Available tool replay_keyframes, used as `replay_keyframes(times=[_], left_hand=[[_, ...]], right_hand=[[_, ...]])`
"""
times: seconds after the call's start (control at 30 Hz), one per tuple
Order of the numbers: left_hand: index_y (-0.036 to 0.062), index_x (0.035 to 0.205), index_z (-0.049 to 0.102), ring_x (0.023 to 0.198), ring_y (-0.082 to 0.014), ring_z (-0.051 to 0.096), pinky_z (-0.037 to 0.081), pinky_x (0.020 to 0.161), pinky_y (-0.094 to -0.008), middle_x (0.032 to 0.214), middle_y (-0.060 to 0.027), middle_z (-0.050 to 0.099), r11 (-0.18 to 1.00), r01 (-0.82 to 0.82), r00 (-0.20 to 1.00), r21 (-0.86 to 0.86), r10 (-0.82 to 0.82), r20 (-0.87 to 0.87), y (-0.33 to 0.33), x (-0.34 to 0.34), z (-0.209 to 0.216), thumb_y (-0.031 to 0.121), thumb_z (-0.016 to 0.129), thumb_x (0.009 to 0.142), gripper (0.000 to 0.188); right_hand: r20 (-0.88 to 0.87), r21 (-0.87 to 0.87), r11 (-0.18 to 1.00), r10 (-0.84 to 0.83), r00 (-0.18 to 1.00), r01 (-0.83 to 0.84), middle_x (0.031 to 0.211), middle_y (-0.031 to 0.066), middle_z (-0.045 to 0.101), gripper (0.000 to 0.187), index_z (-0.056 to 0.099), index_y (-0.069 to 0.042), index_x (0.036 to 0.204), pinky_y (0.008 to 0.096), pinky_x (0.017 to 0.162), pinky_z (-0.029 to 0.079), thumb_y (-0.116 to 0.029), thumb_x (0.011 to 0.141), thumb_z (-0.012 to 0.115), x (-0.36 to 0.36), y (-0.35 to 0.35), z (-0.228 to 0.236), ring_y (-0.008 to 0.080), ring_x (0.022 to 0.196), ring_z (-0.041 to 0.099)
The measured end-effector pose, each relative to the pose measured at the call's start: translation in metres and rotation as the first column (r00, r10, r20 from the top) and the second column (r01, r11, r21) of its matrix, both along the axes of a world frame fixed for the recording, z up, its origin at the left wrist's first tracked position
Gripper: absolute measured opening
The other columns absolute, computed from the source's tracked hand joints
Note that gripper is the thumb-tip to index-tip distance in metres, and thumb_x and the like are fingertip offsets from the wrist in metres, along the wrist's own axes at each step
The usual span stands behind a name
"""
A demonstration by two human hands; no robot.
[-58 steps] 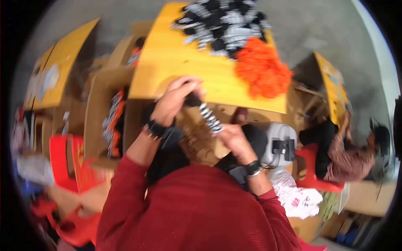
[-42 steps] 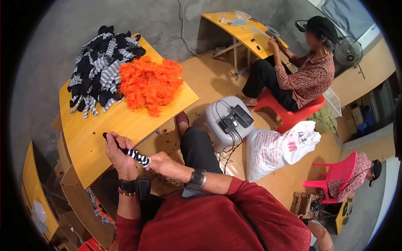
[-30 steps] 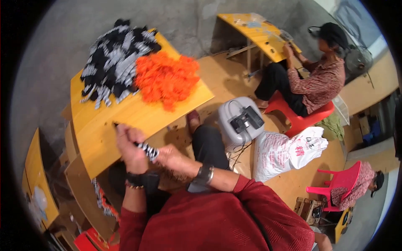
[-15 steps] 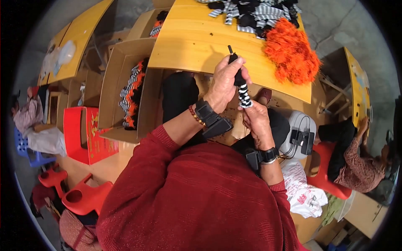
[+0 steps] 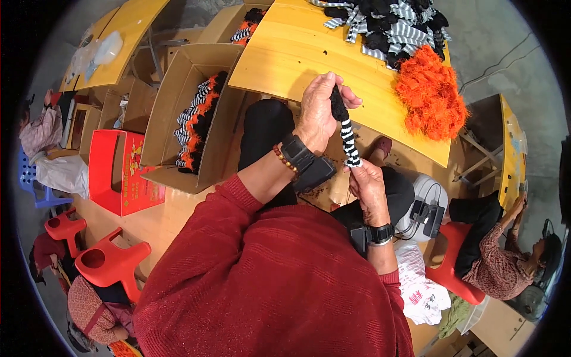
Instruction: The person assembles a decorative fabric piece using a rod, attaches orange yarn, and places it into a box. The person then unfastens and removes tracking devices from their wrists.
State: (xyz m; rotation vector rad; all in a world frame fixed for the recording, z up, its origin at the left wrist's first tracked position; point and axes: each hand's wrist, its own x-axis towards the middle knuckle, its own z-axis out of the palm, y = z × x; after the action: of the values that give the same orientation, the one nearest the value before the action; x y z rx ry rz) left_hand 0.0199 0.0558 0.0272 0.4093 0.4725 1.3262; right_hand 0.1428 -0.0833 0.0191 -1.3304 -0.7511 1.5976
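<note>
The striped knit tube (image 5: 349, 140) has been drawn longer and straighter (bunching visibly reduced); its fabric is judged flatter. Near the front edge of the yellow table (image 5: 279, 53), its black end is grasped by the left hand (image 5: 318, 113), its striped end pinched by the right hand (image 5: 370, 184).

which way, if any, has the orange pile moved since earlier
No: the orange pile still sits at the right edge of the yellow table, beside the striped pieces.

A head-worn fisheye looks down on the nearby hands (image 5: 319, 116) (edges perhaps too warped to judge).
</note>
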Motion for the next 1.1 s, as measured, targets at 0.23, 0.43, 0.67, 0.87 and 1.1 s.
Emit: replay_keyframes(times=[0.23,0.43,0.67,0.87,1.1], left_hand=[[0.0048,0.088,0.048,0.058,-0.0262,0.058,0.049,0.061,-0.0377,0.062,-0.0091,0.056,1.0,-0.02,1.0,-0.003,0.02,0.019,-0.002,0.005,0.007,0.032,0.043,0.091,0.028],[0.0056,0.084,0.047,0.051,-0.0233,0.056,0.051,0.055,-0.0382,0.058,-0.0088,0.055,0.999,0.036,0.996,-0.032,-0.034,0.077,-0.002,0.0,0.009,0.035,0.046,0.089,0.03],[0.0056,0.085,0.046,0.052,-0.0256,0.057,0.052,0.056,-0.0396,0.06,-0.0092,0.055,0.997,-0.066,0.993,-0.037,0.069,0.093,0.001,-0.003,0.013,0.033,0.045,0.089,0.028],[0.0051,0.085,0.046,0.053,-0.0262,0.058,0.051,0.055,-0.0378,0.06,-0.0101,0.056,0.988,-0.023,0.987,-0.15,0.046,0.154,-0.002,-0.007,0.008,0.034,0.042,0.091,0.029],[0.0063,0.078,0.048,0.056,-0.0221,0.057,0.05,0.059,-0.0371,0.059,-0.0096,0.055,0.999,-0.027,0.981,-0.036,0.02,-0.193,0.003,-0.022,-0.012,0.037,0.044,0.089,0.033]], right_hand=[[-0.035,0.038,0.999,-0.02,0.999,0.022,0.046,-0.0077,0.035,0.024,0.06,-0.001,0.08,0.0191,0.034,0.018,-0.022,0.089,0.051,-0.008,0.005,0.001,0.0019,0.036,0.025],[-0.089,0.047,0.998,-0.037,0.995,0.041,0.045,-0.0075,0.034,0.023,0.06,-0.002,0.08,0.0187,0.034,0.018,-0.021,0.089,0.051,-0.015,0.009,0.007,0.002,0.036,0.025],[0.029,0.044,0.999,-0.003,1.0,0.001,0.045,-0.0046,0.033,0.027,0.057,-0.001,0.08,0.0202,0.034,0.021,-0.024,0.09,0.048,-0.017,0.011,0.01,0.0044,0.035,0.024],[-0.062,0.036,0.999,0.009,0.998,-0.007,0.046,-0.0058,0.036,0.022,0.059,-0.001,0.08,0.0192,0.033,0.018,-0.019,0.089,0.05,-0.015,0.006,0.009,0.0029,0.035,0.025],[-0.096,0.003,1.0,0.029,0.995,-0.029,0.045,-0.0043,0.036,0.024,0.059,0.001,0.08,0.0196,0.033,0.019,-0.019,0.089,0.05,-0.008,-0.005,0.012,0.0036,0.034,0.026]])
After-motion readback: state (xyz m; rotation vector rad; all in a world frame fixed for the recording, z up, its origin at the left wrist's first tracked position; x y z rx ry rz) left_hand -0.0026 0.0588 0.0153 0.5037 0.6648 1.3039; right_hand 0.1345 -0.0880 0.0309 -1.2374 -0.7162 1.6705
